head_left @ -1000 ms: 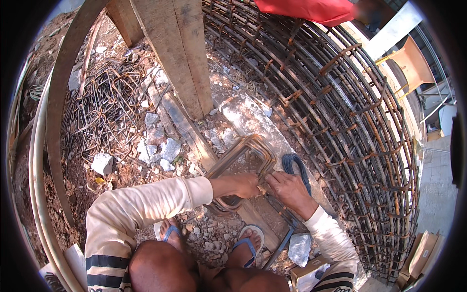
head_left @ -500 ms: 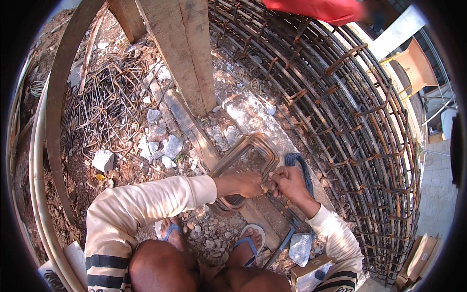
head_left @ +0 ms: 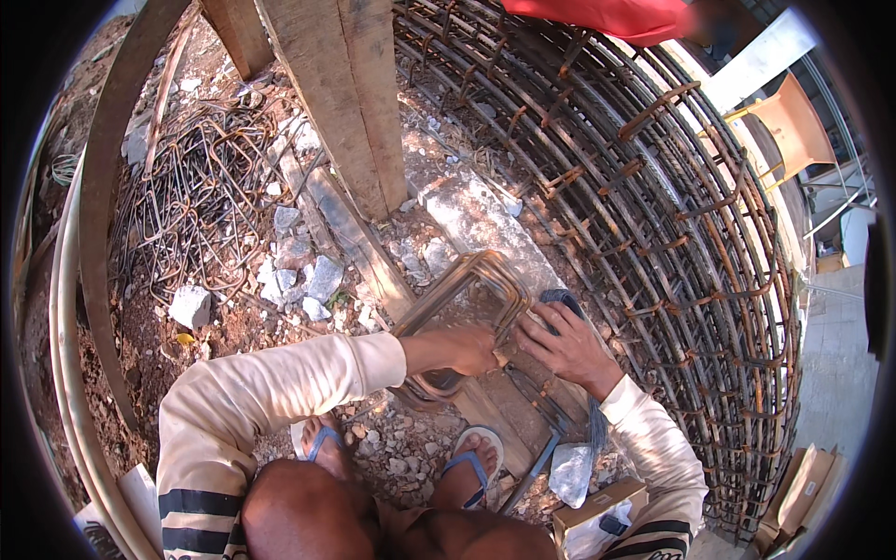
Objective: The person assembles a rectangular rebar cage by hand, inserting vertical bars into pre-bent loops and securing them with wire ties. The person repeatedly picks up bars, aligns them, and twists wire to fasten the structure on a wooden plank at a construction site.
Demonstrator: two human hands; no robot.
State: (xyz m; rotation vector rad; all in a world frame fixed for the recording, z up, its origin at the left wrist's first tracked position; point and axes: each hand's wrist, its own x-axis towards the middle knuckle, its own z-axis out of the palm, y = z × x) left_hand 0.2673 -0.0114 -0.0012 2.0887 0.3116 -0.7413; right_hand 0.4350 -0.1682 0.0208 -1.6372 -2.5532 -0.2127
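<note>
A bundle of rusty rectangular rebar stirrups (head_left: 509,280) stands over the planks before me. My left hand (head_left: 464,349) is closed around its near side. My right hand (head_left: 571,353) lies over a bundle of dark tie wire (head_left: 597,425), just right of the stirrups. Its fingers are stretched out and a little apart, with the tips at the wire and near the stirrups' right side; the thumb is hidden. Below the hands, a dark metal tool with blue parts (head_left: 543,450) rests on the wood and rubble.
A long curved rebar cage (head_left: 653,243) fills the right side. An upright wooden post (head_left: 359,121) rises ahead. Loose stirrups (head_left: 201,187) lie heaped at the far left among stones. A cardboard box (head_left: 597,513) and a pale stone (head_left: 570,474) sit near my right foot.
My right hand has left the spot beside my left fingers, where it was pinched, and moved right onto the tie wire, its fingers spreading. My left hand keeps its hold on the stirrups.
</note>
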